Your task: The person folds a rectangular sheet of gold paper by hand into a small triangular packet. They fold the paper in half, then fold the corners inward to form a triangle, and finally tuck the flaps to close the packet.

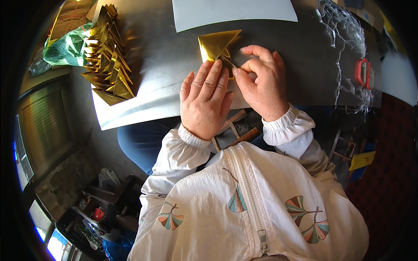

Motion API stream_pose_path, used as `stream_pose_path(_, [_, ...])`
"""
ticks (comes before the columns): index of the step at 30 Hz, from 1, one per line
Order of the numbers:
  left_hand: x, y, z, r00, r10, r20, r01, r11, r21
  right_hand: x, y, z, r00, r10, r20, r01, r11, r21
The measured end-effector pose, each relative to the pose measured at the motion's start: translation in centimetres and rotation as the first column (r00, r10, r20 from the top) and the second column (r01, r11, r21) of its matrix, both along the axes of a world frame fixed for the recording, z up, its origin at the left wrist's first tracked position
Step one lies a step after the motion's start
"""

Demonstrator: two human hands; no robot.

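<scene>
A piece of gold foil paper (215, 45), partly folded with a pointed corner toward the far right, lies on the dark metal table (161, 65) before me. My left hand (203, 104) lies flat with its fingers stretched out, the fingertips touching the near edge of the foil. On the other side, my right hand (264, 82) pinches a narrow edge of the same foil between thumb and forefinger; its other fingers are curled loosely. Both hands cover part of the folds between them.
A long pile of folded gold foil pieces (109, 65) stands at the table's left, by a green plastic bag (65, 48). White sheet (235, 13) at the far side. On the right lie red-handled scissors (364, 74) and tangled white plastic strings (348, 32).
</scene>
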State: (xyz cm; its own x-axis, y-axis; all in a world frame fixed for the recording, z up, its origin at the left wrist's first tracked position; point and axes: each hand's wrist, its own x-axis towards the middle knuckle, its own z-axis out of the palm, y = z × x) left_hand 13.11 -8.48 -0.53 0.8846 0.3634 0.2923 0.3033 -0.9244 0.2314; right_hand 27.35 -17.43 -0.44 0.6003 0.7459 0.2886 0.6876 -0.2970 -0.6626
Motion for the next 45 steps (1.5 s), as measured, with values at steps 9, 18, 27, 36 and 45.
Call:
stream_pose_path(9, [-0.2, 0.0, -0.2, 0.991, -0.033, -0.128, 0.03, 0.999, -0.023, 1.4, -2.5, -0.1, 0.985, 0.161, -0.063, -0.158, 0.986, 0.056])
stream_pose_path(18, [-0.2, -0.1, -0.3, 0.987, -0.034, -0.158, 0.034, 0.999, -0.005, 1.9, -3.2, -0.3, 0.981, 0.185, -0.062, -0.179, 0.98, 0.091])
stream_pose_path(27, [-0.7, 0.0, -0.7, 0.983, -0.079, -0.164, 0.088, 0.995, 0.047, 1.5, -4.1, -0.2, 0.983, 0.175, -0.048, -0.168, 0.979, 0.112])
stream_pose_path(36, [-0.8, -0.2, -0.7, 0.976, -0.07, -0.207, 0.075, 0.997, 0.015, 1.6, -4.4, -0.2, 0.988, 0.147, -0.047, -0.145, 0.988, 0.054])
stream_pose_path(45, [-0.7, -0.2, -0.2, 0.966, -0.063, -0.251, 0.069, 0.997, 0.016, 2.2, -3.9, -0.2, 0.98, 0.187, -0.065, -0.183, 0.981, 0.061])
